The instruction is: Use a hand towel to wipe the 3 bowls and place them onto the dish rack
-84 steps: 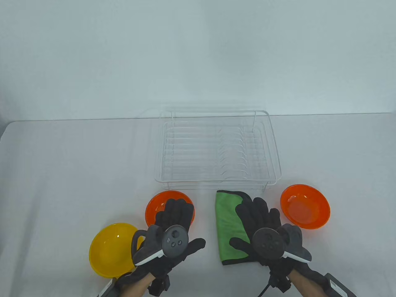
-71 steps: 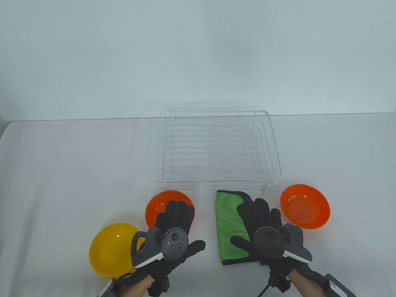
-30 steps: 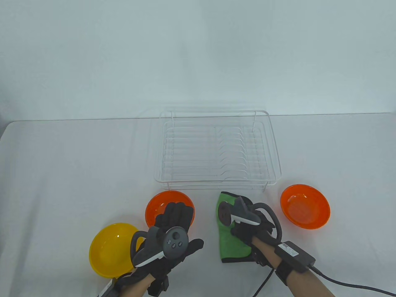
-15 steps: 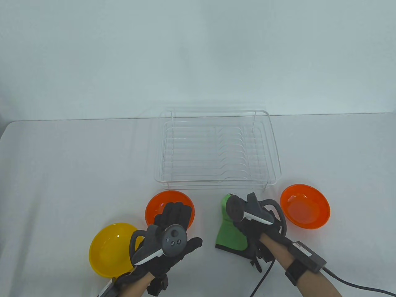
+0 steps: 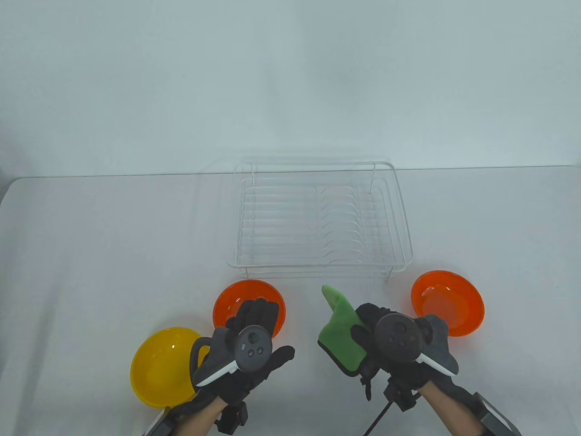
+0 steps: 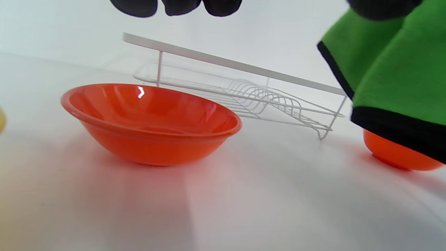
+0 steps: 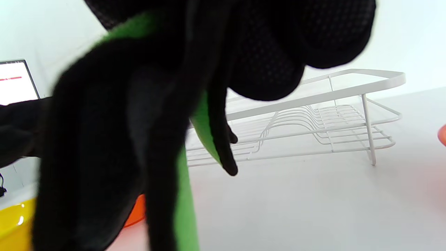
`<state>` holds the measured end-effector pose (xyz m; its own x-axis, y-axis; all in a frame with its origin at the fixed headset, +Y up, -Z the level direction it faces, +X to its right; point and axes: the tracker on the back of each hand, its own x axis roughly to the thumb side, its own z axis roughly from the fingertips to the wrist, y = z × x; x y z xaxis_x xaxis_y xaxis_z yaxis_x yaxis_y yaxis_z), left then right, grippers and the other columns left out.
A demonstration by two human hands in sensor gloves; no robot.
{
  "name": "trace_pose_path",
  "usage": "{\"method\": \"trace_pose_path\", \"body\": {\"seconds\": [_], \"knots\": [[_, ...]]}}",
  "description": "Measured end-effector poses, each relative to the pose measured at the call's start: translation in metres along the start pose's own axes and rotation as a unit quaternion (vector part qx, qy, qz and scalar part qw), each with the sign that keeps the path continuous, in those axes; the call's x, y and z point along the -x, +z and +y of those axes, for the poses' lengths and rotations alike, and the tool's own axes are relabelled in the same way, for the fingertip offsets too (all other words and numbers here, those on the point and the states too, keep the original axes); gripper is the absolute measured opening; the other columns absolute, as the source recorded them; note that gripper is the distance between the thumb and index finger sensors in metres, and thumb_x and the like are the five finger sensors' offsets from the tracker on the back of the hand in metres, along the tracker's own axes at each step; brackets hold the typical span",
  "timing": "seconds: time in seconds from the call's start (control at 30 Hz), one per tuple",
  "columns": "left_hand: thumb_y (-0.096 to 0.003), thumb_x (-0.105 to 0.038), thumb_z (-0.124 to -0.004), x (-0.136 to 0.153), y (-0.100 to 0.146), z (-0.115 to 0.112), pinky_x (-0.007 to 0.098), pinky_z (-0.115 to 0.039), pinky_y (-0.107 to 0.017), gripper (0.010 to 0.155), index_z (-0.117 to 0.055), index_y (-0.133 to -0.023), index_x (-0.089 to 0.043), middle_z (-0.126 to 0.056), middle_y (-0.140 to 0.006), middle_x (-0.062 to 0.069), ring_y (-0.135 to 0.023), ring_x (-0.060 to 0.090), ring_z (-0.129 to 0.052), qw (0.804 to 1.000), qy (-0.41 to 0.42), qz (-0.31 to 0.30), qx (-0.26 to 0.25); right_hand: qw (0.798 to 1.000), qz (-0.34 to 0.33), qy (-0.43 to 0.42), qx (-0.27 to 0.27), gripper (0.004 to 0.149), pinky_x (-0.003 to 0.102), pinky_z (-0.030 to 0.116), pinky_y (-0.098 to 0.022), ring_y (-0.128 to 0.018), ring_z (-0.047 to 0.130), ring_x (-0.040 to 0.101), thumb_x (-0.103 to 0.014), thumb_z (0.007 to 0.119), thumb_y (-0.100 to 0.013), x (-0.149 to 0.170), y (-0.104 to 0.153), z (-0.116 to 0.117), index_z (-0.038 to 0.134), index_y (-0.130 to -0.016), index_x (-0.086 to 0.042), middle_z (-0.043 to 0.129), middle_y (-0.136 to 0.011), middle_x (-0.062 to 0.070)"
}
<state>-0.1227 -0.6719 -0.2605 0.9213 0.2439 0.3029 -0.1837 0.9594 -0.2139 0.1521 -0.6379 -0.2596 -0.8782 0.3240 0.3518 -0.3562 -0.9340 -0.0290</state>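
My right hand (image 5: 370, 334) grips the green hand towel (image 5: 341, 329) and holds it lifted off the table, bunched, in front of the white wire dish rack (image 5: 320, 218). In the right wrist view the towel (image 7: 202, 129) shows between my curled fingers (image 7: 271, 52). My left hand (image 5: 256, 324) hovers with straight fingers over the near edge of the left orange bowl (image 5: 249, 304) and holds nothing. The yellow bowl (image 5: 161, 365) sits at the near left. The other orange bowl (image 5: 447, 302) stands right of the towel. The left wrist view shows the left orange bowl (image 6: 150, 123) upright and empty.
The dish rack (image 6: 244, 87) holds nothing and stands mid-table just beyond the bowls. The white table (image 5: 91, 250) stretches left and right of it. A cable (image 5: 381, 415) trails from my right wrist. A screen (image 7: 15, 82) shows at the far left of the right wrist view.
My right hand closed on the towel, picked it up from lying flat and turned back palm down with it bunched. My left hand stayed over the left orange bowl.
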Motion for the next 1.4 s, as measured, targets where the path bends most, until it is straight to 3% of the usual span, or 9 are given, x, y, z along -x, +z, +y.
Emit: {"method": "trace_pose_path", "body": {"seconds": [0.17, 0.33, 0.43, 0.7, 0.93, 1.03, 1.17, 1.4], "knots": [[-0.0538, -0.057, -0.059, 0.028, 0.0, 0.018, 0.059, -0.044, -0.08, 0.08, -0.023, -0.115, -0.02, -0.029, -0.122, 0.014, -0.115, 0.043, -0.036, 0.998, 0.017, 0.054, -0.015, 1.0, 0.002, -0.006, -0.001, 0.05, 0.039, 0.087, -0.034, -0.038, 0.1, 0.016, -0.041, 0.077, -0.05, 0.008, 0.001, 0.003, 0.076, -0.083, -0.003, 0.096, -0.057, 0.013], [-0.0543, -0.054, -0.065, 0.08, 0.011, 0.042, 0.055, -0.055, -0.077, 0.072, -0.038, -0.113, -0.021, -0.048, -0.118, 0.013, -0.11, 0.041, -0.058, 0.99, -0.007, 0.14, -0.023, 1.0, 0.001, -0.005, -0.007, 0.05, 0.039, 0.086, -0.035, -0.04, 0.1, 0.017, -0.04, 0.077, -0.051, 0.009, 0.002, 0.005, 0.075, -0.084, -0.003, 0.095, -0.058, 0.013], [-0.0542, -0.052, -0.067, 0.119, 0.021, 0.051, 0.053, -0.06, -0.075, 0.069, -0.044, -0.112, -0.021, -0.054, -0.116, 0.012, -0.106, 0.039, -0.066, 0.978, -0.026, 0.205, 0.0, 1.0, 0.0, -0.004, -0.009, 0.05, 0.04, 0.086, -0.037, -0.041, 0.099, 0.017, -0.04, 0.077, -0.051, 0.009, 0.002, 0.005, 0.074, -0.085, -0.004, 0.094, -0.06, 0.014], [-0.0532, -0.049, -0.071, 0.18, 0.04, 0.032, 0.05, -0.068, -0.069, 0.067, -0.05, -0.11, -0.021, -0.063, -0.11, 0.011, -0.095, 0.033, -0.081, 0.948, -0.068, 0.303, 0.069, 1.0, 0.002, -0.008, -0.012, 0.05, 0.04, 0.086, -0.037, -0.042, 0.099, 0.018, -0.04, 0.077, -0.051, 0.01, 0.003, 0.004, 0.074, -0.085, -0.004, 0.094, -0.06, 0.014], [-0.0529, -0.047, -0.072, 0.201, 0.038, 0.003, 0.046, -0.075, -0.064, 0.066, -0.051, -0.109, -0.021, -0.072, -0.104, 0.008, -0.083, 0.026, -0.092, 0.93, -0.065, 0.333, 0.14, 1.0, 0.003, -0.003, -0.016, 0.05, 0.041, 0.086, -0.038, -0.043, 0.099, 0.018, -0.04, 0.077, -0.051, 0.01, 0.003, 0.005, 0.073, -0.086, -0.004, 0.094, -0.061, 0.014], [-0.0539, -0.041, -0.072, 0.205, 0.037, -0.005, 0.043, -0.08, -0.058, 0.056, -0.061, -0.105, -0.022, -0.082, -0.093, 0.004, -0.07, 0.02, -0.099, 0.924, -0.074, 0.341, 0.157, 1.0, 0.005, -0.004, -0.016, 0.05, 0.041, 0.086, -0.038, -0.043, 0.099, 0.018, -0.04, 0.077, -0.051, 0.01, 0.003, 0.005, 0.073, -0.086, -0.004, 0.094, -0.061, 0.014], [-0.0536, -0.036, -0.072, 0.209, 0.037, -0.006, 0.039, -0.084, -0.05, 0.048, -0.068, -0.099, -0.021, -0.09, -0.08, 0.0, -0.053, 0.014, -0.102, 0.924, -0.045, 0.345, 0.161, 1.0, 0.006, -0.003, -0.019, 0.05, 0.041, 0.086, -0.038, -0.043, 0.099, 0.018, -0.04, 0.077, -0.051, 0.01, 0.003, 0.005, 0.073, -0.086, -0.004, 0.093, -0.061, 0.014], [-0.0537, -0.033, -0.07, 0.212, 0.04, -0.004, 0.037, -0.084, -0.048, 0.045, -0.069, -0.097, -0.021, -0.089, -0.079, 0.0, -0.05, 0.014, -0.101, 0.93, -0.011, 0.328, 0.163, 1.0, 0.005, -0.002, -0.022, 0.05, 0.041, 0.086, -0.038, -0.043, 0.099, 0.018, -0.039, 0.077, -0.051, 0.01, 0.003, 0.006, 0.073, -0.086, -0.004, 0.093, -0.061, 0.014]]}}
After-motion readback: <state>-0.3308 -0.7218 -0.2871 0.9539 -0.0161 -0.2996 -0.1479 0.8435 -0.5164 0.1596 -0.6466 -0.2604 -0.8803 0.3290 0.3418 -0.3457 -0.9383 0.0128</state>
